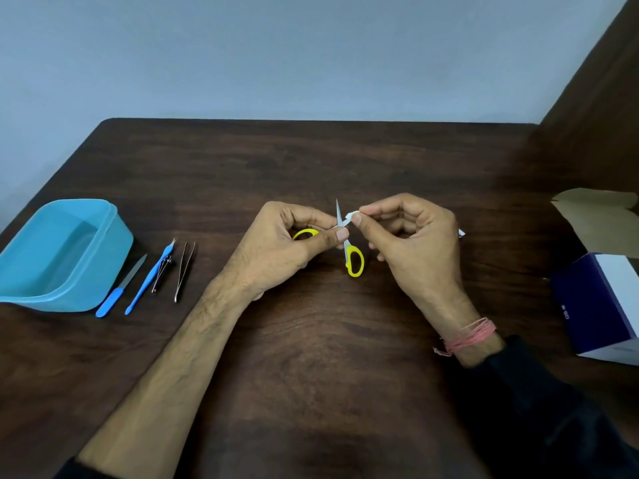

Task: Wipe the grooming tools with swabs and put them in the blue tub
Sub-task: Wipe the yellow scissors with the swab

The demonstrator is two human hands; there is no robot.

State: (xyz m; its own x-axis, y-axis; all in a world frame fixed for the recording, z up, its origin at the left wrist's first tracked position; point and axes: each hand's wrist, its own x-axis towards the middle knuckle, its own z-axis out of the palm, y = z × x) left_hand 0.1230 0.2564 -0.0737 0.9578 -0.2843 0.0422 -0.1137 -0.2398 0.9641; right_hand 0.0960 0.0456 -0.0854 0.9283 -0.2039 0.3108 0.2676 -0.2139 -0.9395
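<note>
Two hands: both are busy over the middle of the desk, close together, almost touching at the fingertips.
Left hand: my left hand grips the scissors, fingers curled round one yellow loop and the thumb pressing near the pivot, so the blades stay steady and point away from me.
Right hand: my right hand pinches the white swab between thumb and forefinger, pressed against the blade just above the pivot; the other fingers are loosely curled.
Why held so: I judge that one hand anchors the tool while the other is free to rub along the metal.
Free loop: the second yellow handle hangs below, between my two hands.
Waiting tools: four lie in a row well off to the left of my left hand, the tweezers nearest it, then the nail clipper, the blue-handled pusher and the nail file.
Blue tub: the tub sits left of the row, just beside the file, farthest from my hands; nothing shows inside it.
Boxes: a dark blue and white box and an open cardboard one stand to the right of my right hand.
Progress: wiping of the first tool, as I judge it, with nothing yet put away.
</note>
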